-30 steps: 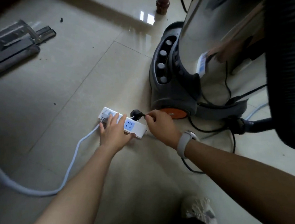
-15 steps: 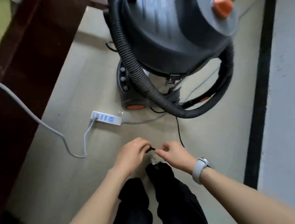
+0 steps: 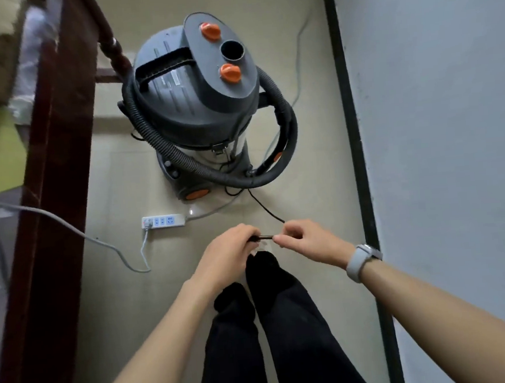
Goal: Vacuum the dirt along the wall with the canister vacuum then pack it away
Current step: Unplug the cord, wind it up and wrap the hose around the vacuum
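Now the person stands up tall, and both hands have come away from the white power strip [image 3: 163, 221] on the floor, with the black plug end pulled out of it.

Both hands hold the black cord [image 3: 266, 210] tight. The left hand [image 3: 230, 253] has its fingers curled round the plug end, which I can mostly not see. The right hand [image 3: 309, 241] pinches the cord just beside the left hand, with a short bit of cord stretched between them. A grey watch [image 3: 362, 261] sits on the right wrist.

From the right hand's pinch, the cord runs away up the floor to the bottom of the canister vacuum [image 3: 196, 105]. The vacuum stands well beyond the hands, near the wall [image 3: 438, 146] on the right-hand side. Its black hose [image 3: 188, 163] is looped round its body. The power strip lies on the floor between the hands and the vacuum, out past the left hand, with its own grey cable [image 3: 66, 227] going off further left by the dark wood frame [image 3: 51, 146].

I think the cleaning is done and this is the packing away part. Next, the hands likely need to wind the loose cord into neat loops, bit by bit, drawing it in from the vacuum. It should not snag on the hose or the wheels.
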